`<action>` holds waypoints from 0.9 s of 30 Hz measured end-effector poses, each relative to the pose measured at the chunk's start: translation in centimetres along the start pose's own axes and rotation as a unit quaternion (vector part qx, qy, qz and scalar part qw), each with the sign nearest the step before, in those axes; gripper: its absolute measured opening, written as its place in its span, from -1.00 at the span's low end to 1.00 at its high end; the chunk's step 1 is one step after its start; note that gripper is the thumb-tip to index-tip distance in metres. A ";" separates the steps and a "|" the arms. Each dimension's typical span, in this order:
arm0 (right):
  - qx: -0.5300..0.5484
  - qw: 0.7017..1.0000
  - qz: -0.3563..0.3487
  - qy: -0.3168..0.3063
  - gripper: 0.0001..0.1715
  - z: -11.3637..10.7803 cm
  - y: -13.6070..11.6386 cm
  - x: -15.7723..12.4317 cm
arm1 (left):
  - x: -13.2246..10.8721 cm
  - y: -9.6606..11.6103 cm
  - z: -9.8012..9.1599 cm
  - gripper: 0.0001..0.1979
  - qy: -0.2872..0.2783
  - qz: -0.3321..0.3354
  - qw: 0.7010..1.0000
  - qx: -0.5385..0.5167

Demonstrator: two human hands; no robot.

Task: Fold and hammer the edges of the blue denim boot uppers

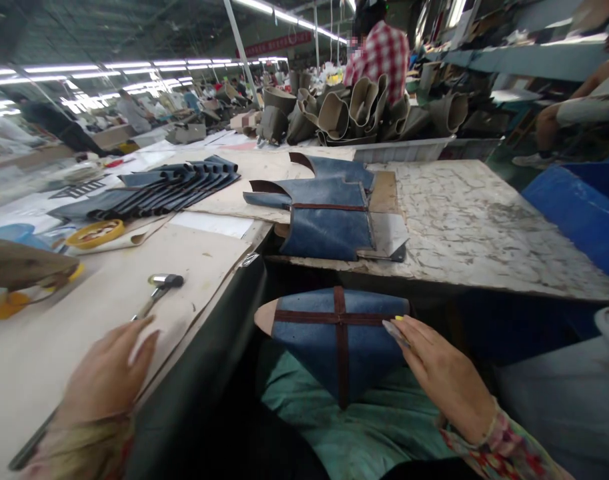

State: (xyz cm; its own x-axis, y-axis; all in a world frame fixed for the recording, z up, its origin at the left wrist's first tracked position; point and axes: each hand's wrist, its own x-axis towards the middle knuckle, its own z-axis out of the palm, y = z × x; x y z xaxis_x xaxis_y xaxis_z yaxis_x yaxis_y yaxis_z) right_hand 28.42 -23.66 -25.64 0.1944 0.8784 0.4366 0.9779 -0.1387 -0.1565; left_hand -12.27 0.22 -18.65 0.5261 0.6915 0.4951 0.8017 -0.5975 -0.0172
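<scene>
Blue, leather-like material forms the pointed piece (329,340) on the green-clad lap (304,393), just left of the right fingers and well right of the left ones; brown strips (342,363) cross at its middle. Good handling of such a piece would seem to call for steadying it near its end, keeping the strip crossing flat and square, and pressing evenly so that the narrow, pale tip does not skew. The right hand (444,367) has its fingers close together and nearly straight, touching the piece's right end; a small pale sliver (397,333) shows at their tips, its nature unclear, and whether they pinch or merely rest cannot be told. The left hand (104,373), palm down, has its fingers loosely extended and its thumb well parted; they appear to grasp nothing, though contact with the handle of the hammer (167,281), lying just beyond their tips on the pale worktable (204,253), is uncertain. Beyond both sets of fingers, between them, lie blue panels (329,230).
</scene>
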 end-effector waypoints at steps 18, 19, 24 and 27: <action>0.045 0.998 0.052 -0.014 -0.71 -0.1 -0.1 1.7 | 2.4 23.1 7.3 -0.70 -0.124 0.224 0.952 -0.170; 0.062 0.996 0.055 -0.015 -0.72 -0.1 0.1 1.7 | 2.5 23.0 7.2 -0.69 -0.125 0.228 0.949 -0.176; 0.098 0.991 0.092 0.029 -0.74 -0.1 1.5 0.5 | 1.4 19.3 7.7 -0.68 -0.047 0.197 0.964 -0.175; 0.107 0.984 0.139 0.016 -0.72 -0.7 1.7 -0.2 | 0.0 14.8 8.8 -0.65 -0.006 0.127 0.978 -0.165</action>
State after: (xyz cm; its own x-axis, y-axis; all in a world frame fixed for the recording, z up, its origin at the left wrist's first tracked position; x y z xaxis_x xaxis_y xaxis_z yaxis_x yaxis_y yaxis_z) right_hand 30.09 -24.41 -25.37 0.4577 0.8051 0.3772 0.8484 -0.2687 -0.4560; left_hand 2.05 -5.03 -26.51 0.7014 0.5067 0.5013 0.5102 -0.8480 0.1432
